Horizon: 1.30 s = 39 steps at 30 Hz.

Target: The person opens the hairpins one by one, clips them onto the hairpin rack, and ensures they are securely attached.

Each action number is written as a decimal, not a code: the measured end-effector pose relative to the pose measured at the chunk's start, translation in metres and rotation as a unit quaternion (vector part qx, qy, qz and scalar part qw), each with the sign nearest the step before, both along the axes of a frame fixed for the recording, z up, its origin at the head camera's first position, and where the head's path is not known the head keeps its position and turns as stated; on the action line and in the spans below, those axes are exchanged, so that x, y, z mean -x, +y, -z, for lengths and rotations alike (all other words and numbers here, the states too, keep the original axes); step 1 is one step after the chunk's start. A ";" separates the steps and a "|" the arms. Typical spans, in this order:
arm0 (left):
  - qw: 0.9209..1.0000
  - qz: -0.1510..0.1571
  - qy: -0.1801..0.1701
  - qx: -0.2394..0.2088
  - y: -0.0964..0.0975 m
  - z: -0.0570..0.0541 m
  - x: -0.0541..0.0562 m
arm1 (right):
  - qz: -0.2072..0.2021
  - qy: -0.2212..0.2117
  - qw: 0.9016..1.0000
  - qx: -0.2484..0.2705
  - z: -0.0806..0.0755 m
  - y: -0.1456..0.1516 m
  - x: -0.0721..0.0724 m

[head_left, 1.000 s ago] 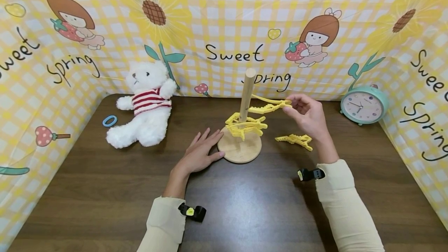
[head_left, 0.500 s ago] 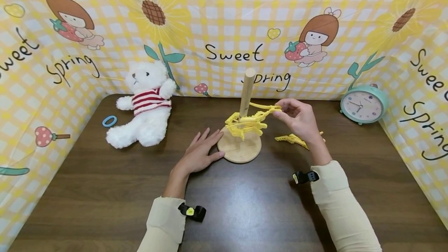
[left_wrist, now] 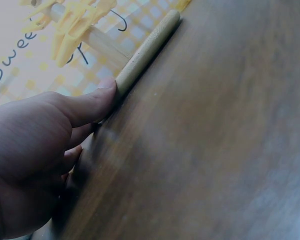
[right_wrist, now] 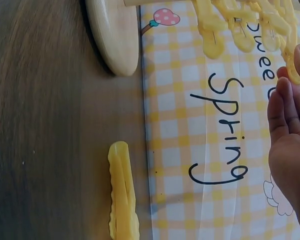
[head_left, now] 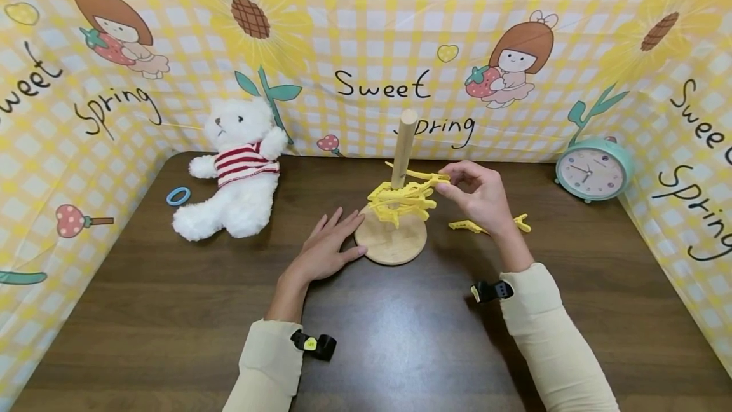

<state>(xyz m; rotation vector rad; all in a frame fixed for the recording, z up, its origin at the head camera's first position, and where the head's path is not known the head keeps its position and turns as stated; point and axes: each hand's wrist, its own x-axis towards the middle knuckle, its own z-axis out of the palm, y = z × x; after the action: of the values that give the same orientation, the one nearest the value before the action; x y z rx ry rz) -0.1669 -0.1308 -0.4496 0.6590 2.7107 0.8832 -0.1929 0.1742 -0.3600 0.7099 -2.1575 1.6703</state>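
A wooden stand has an upright post [head_left: 405,145] on a round base [head_left: 394,248]. Several yellow alligator hair clips [head_left: 394,203] are clamped around the lower post. My right hand [head_left: 477,197] pinches the end of another yellow hair clip [head_left: 438,178], which reaches to the post just above that cluster; its far tip shows left of the post. Whether it grips the post, I cannot tell. My left hand [head_left: 327,252] lies with straight fingers at the base's left edge, and in the left wrist view the thumb touches the rim [left_wrist: 147,50].
One loose yellow hair clip [right_wrist: 121,192] lies on the table under my right hand, partly hidden in the head view. Left stands a white teddy bear [head_left: 243,173] beside a blue ring [head_left: 178,196]. A green alarm clock [head_left: 591,171] stands far right. Patterned cloth walls border the table [head_left: 389,336].
My right hand has moved left with the hair clip, bringing it from right of the post to around the post above the cluster. My left hand has stayed in place.
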 end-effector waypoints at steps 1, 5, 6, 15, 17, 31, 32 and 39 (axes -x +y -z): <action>1.000 0.000 0.000 0.000 0.000 0.000 0.000 | -0.003 0.002 1.000 0.004 -0.003 -0.002 -0.002; 1.000 0.000 0.001 0.000 -0.001 0.000 0.001 | -0.008 0.015 1.000 0.011 -0.007 -0.008 -0.006; 1.000 0.001 0.002 0.000 -0.001 0.000 0.001 | -0.008 0.020 1.000 0.013 -0.007 -0.009 -0.006; 1.000 -0.001 0.001 0.002 -0.001 0.000 0.000 | -0.010 0.033 0.999 0.023 -0.009 -0.018 -0.012; 1.000 0.000 0.001 0.001 -0.001 0.000 -0.001 | -0.011 0.033 0.999 0.020 -0.009 -0.020 -0.013; 1.000 0.004 0.007 -0.003 0.000 -0.001 -0.001 | -0.022 0.023 0.999 -0.002 0.001 -0.018 -0.006; 1.000 0.003 0.007 -0.002 0.000 -0.001 -0.001 | -0.024 0.020 1.000 -0.003 0.004 -0.017 -0.004; 1.000 0.005 0.012 -0.005 0.000 -0.002 -0.001 | -0.029 0.000 1.000 -0.012 0.013 -0.010 0.003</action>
<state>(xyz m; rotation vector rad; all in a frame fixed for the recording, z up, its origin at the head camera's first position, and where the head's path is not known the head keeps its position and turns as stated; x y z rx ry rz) -0.1655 -0.1310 -0.4476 0.6893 2.7234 0.8937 -0.1962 0.1640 -0.3728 0.7860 -2.1803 1.6753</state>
